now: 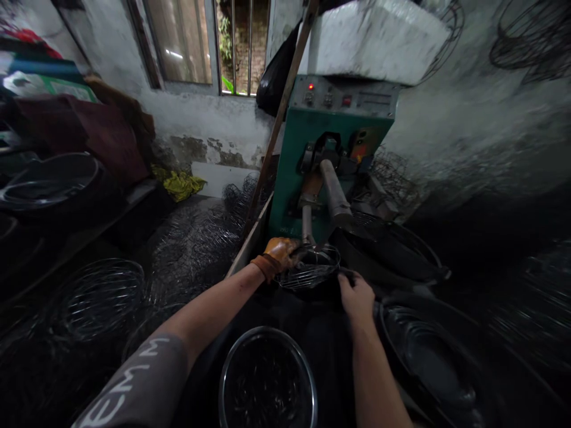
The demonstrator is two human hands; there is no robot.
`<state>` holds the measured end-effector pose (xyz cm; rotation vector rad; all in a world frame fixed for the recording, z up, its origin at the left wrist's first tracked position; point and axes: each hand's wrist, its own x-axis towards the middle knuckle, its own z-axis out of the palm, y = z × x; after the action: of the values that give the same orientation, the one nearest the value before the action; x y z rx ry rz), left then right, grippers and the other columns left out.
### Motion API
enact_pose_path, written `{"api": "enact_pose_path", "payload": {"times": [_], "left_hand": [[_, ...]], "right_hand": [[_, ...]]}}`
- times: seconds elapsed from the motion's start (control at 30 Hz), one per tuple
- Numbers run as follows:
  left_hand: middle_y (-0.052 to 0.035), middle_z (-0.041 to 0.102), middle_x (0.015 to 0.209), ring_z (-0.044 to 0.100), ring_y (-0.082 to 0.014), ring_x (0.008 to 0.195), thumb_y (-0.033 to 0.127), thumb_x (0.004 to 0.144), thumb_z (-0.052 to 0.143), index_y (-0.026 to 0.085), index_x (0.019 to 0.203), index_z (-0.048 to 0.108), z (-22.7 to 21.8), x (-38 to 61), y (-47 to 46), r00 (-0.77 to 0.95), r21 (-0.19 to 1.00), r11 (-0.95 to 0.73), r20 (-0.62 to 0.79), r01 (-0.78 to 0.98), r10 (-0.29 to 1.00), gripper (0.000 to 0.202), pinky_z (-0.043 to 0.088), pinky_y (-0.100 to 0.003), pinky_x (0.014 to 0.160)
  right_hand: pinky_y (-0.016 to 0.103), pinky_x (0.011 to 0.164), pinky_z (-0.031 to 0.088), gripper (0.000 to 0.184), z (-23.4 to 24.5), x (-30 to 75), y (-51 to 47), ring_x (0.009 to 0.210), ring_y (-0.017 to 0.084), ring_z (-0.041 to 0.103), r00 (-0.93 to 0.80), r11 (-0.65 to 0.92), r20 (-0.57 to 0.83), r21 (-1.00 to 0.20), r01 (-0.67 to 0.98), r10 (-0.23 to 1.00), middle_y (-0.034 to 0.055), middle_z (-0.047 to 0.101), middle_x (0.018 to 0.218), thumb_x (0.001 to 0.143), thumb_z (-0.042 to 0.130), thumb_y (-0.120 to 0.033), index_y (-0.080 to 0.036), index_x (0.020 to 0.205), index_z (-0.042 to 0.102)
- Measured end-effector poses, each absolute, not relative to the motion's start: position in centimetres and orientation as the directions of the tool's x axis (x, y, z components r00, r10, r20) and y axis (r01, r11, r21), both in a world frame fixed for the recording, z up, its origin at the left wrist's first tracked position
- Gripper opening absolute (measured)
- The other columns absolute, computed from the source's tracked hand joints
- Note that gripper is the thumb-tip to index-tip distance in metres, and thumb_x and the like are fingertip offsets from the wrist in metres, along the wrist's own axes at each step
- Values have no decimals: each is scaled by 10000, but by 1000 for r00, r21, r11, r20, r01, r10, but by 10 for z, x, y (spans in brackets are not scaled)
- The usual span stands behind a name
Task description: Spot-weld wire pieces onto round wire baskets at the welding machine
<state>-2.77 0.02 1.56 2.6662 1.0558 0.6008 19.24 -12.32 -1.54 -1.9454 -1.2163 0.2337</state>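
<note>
A round wire grille (307,270) lies under the arm of a green machine (328,148). My left hand (281,252), in an orange glove, grips the grille's left rim close to the machine's metal rod (307,223). My right hand (354,294), bare, has its fingers curled over the grille's right rim. A thick grey cylinder (334,190) juts out from the machine above the grille.
A round metal bowl (267,377) with small parts sits near my body. Stacks of wire grilles (100,297) lie at the left, dark round pans (428,351) at the right. A barred window (209,41) is behind, with yellow cloth (181,183) below it.
</note>
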Motion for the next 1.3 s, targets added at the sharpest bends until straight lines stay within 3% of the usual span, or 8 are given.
{"api": "enact_pose_path", "payload": {"times": [0.4, 0.57, 0.73, 0.9, 1.3], "left_hand": [[-92, 782, 1069, 737, -255, 987, 451, 975, 557, 189, 1102, 755, 15, -26, -9, 594, 337, -657, 280, 675, 754, 352, 533, -310, 836], [-89, 785, 1047, 739, -233, 937, 460, 962, 568, 183, 1080, 762, 13, -25, -8, 582, 418, -632, 257, 653, 771, 357, 533, -286, 812], [-98, 773, 1138, 733, -269, 1050, 402, 945, 595, 176, 1173, 753, 13, -25, -9, 590, 420, -619, 215, 664, 778, 358, 537, -311, 870], [-85, 778, 1127, 736, -247, 1039, 422, 970, 560, 190, 1170, 757, 16, -26, -13, 581, 436, -614, 224, 658, 782, 364, 538, -286, 854], [-77, 761, 1200, 722, -261, 1089, 444, 972, 569, 199, 1254, 741, 20, -27, -13, 587, 504, -604, 215, 618, 780, 411, 527, -307, 917]], "right_hand": [[447, 907, 551, 422, -35, 196, -119, 997, 367, 723, 494, -233, 170, -722, 651, 853, 208, 773, 1007, 789, 450, -498, -192, 942, 698], [452, 859, 565, 390, -44, 199, -117, 933, 357, 736, 492, -216, 190, -725, 654, 850, 178, 783, 928, 781, 471, -508, -217, 883, 709], [441, 822, 559, 399, -52, 203, -113, 886, 344, 734, 519, -228, 202, -727, 648, 831, 164, 790, 886, 712, 490, -538, -219, 816, 705], [445, 849, 551, 407, -53, 201, -112, 891, 343, 730, 533, -222, 193, -755, 617, 824, 170, 785, 878, 662, 474, -567, -230, 768, 677], [430, 805, 545, 405, -54, 201, -116, 867, 328, 722, 512, -217, 167, -764, 608, 843, 147, 781, 853, 672, 480, -574, -233, 754, 682]]}}
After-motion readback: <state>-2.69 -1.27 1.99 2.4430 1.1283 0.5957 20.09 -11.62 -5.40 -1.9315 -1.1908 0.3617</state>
